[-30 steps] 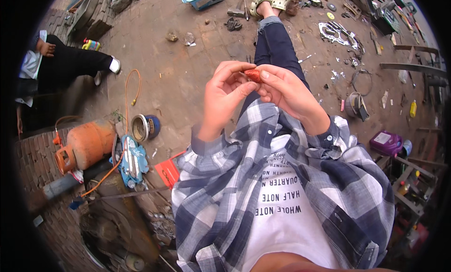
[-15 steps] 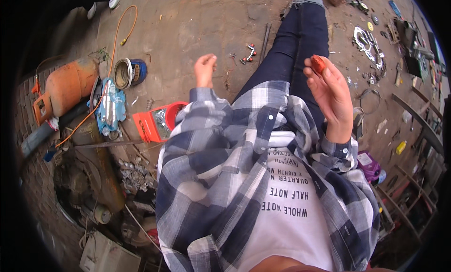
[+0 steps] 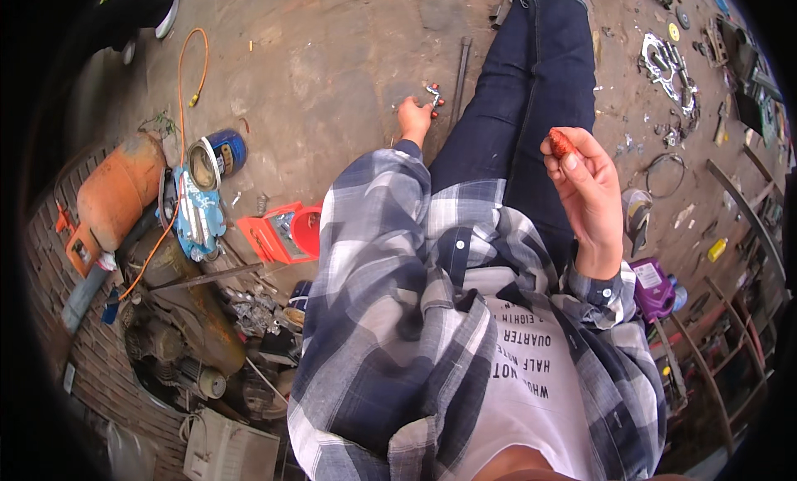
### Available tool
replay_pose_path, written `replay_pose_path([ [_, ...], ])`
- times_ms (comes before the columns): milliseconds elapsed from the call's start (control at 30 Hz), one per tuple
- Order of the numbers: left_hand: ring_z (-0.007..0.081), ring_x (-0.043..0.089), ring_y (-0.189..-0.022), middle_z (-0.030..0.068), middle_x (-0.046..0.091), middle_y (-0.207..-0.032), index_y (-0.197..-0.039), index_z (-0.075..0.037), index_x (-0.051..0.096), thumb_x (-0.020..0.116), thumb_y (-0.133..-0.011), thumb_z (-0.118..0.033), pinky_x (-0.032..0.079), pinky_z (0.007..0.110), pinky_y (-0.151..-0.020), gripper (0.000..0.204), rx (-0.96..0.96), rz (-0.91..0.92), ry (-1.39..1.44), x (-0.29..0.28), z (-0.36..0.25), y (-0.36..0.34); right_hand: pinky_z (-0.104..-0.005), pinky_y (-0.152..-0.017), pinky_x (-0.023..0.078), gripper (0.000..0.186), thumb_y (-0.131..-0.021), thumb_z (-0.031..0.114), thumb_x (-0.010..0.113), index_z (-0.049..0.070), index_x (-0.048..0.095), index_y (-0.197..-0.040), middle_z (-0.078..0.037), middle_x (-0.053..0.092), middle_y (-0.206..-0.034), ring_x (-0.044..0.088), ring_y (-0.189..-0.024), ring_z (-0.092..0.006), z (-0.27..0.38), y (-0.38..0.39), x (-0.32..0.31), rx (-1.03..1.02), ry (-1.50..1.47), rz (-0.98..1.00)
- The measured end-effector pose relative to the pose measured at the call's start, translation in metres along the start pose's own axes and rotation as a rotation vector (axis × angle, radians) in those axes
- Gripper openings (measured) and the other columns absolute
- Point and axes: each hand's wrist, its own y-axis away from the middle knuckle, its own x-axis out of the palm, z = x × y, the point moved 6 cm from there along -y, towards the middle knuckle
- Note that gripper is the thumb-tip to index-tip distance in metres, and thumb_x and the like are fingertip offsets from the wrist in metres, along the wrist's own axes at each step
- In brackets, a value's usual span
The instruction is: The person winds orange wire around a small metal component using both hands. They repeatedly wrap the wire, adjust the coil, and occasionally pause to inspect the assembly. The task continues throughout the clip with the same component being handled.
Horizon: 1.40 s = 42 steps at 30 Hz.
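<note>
The right hand (image 3: 593,190) is raised above the dark trousers (image 3: 540,91), thumb and curled fingers pinching a red piece (image 3: 560,141) whose long axis slants from upper left to lower right. The left arm stretches down to the floor (image 3: 332,83), its left hand (image 3: 414,117) at a small red-tipped metal part (image 3: 434,92), grip unclear

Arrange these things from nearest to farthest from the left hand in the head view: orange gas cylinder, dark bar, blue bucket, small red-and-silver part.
1. Small red-and-silver part: directly at the left hand.
2. Dark bar: a little to the right of that hand.
3. Blue bucket: off to the left.
4. Orange gas cylinder: farther left, beyond the bucket.
</note>
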Motion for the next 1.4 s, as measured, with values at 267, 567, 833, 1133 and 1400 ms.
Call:
replay_pose_path([
  [267,0.0119,0.058,-0.057,0.0072,0.066,-0.074,-0.096,0.003,0.066,0.060,-0.088,-0.007,0.048,0.025,-0.052,0.014,-0.303,0.253,0.661,-0.012,0.002,0.005,-0.0220,-0.078,0.047,0.029,-0.088,0.009,0.061,-0.003,0.055,-0.114,-0.010,0.064,-0.101,0.058,-0.086,-0.0096,-0.003,-0.004,-0.001,-0.007,0.039,-0.031],
  [567,0.0117,0.060,-0.066,0.0085,0.066,-0.083,-0.105,0.001,0.066,0.062,-0.088,-0.012,0.049,0.022,-0.059,0.022,-0.189,0.354,0.825,-0.134,-0.031,0.042,-0.0218,-0.078,0.047,0.028,-0.089,0.010,0.060,-0.001,0.056,-0.114,-0.008,0.064,-0.101,0.058,-0.084,-0.0085,-0.012,0.003,0.017,-0.039,0.048,0.067],
  [833,0.0113,0.059,-0.064,0.0092,0.066,-0.082,-0.104,0.002,0.066,0.063,-0.088,-0.013,0.048,0.022,-0.057,0.022,-0.006,0.286,0.766,-0.214,-0.086,0.088,-0.0226,-0.077,0.047,0.029,-0.088,0.011,0.061,-0.001,0.056,-0.114,-0.008,0.065,-0.100,0.058,-0.084,-0.0088,-0.009,0.016,0.021,-0.088,0.087,0.110],
  [1133,0.0105,0.059,-0.064,0.0093,0.066,-0.082,-0.103,0.002,0.066,0.061,-0.089,-0.013,0.047,0.022,-0.056,0.021,0.204,0.160,0.641,-0.278,-0.127,0.100,-0.0227,-0.078,0.046,0.029,-0.088,0.013,0.061,-0.002,0.056,-0.113,-0.008,0.064,-0.101,0.058,-0.086,-0.0093,-0.014,0.032,0.033,-0.114,0.108,0.171],
  [1400,0.0103,0.059,-0.065,0.0095,0.066,-0.083,-0.103,0.003,0.066,0.062,-0.089,-0.014,0.047,0.022,-0.056,0.022,0.277,0.124,0.694,-0.298,-0.144,0.113,-0.0235,-0.079,0.046,0.028,-0.087,0.014,0.063,0.000,0.057,-0.111,-0.007,0.065,-0.102,0.059,-0.089,-0.0099,-0.030,0.039,0.052,-0.042,0.089,0.213],
])
